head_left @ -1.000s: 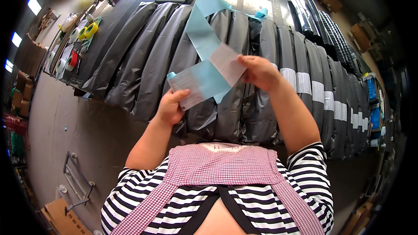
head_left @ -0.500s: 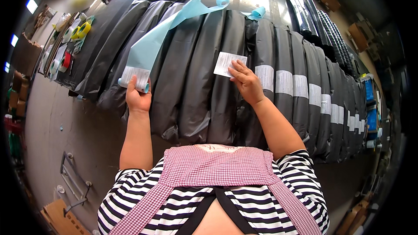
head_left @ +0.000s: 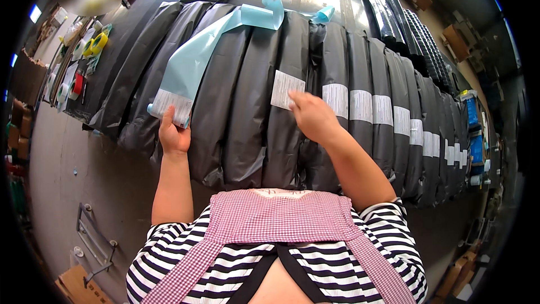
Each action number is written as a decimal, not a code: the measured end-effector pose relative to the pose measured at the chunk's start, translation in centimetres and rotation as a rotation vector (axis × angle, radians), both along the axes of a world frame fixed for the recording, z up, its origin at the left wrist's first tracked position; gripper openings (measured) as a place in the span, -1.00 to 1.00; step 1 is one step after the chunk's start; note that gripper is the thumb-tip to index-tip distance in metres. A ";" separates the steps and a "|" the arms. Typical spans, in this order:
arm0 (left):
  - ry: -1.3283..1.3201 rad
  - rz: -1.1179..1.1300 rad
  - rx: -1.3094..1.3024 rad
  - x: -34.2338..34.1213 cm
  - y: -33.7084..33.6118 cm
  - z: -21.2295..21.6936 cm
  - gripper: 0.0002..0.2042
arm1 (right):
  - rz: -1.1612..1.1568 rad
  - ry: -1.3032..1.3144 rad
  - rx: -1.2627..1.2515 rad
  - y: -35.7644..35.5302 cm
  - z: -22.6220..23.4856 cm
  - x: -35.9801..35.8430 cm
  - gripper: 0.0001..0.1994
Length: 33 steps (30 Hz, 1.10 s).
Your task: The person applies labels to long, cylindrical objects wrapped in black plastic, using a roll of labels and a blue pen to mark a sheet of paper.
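Head view is showing a long row of dark grey plastic-wrapped packages lying side by side on the floor, running from upper left off to the right edge. Bare concrete floor is lying open on the near left side; a metal rack and a cardboard box are sitting at lower left. Left hand is closed, pinching the lower end of a pale blue backing strip with a white label on it; the strip is trailing up across the packages. Right hand is pressing fingers on a white rectangular label onto a package top, not gripping. Packages to the right are already wearing white labels in a line. Tape rolls, yellow and red, are lying at far left.
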<state>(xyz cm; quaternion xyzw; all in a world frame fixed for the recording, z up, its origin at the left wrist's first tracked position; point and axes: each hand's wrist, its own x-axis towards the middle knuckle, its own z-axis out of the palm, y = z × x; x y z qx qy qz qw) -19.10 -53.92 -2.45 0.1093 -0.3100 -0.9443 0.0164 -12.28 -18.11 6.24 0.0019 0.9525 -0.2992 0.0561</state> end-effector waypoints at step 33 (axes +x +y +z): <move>0.024 -0.406 0.195 6.4 1.3 6.7 -0.58 | -0.383 0.092 0.443 -1.9 -4.4 -2.0 -0.17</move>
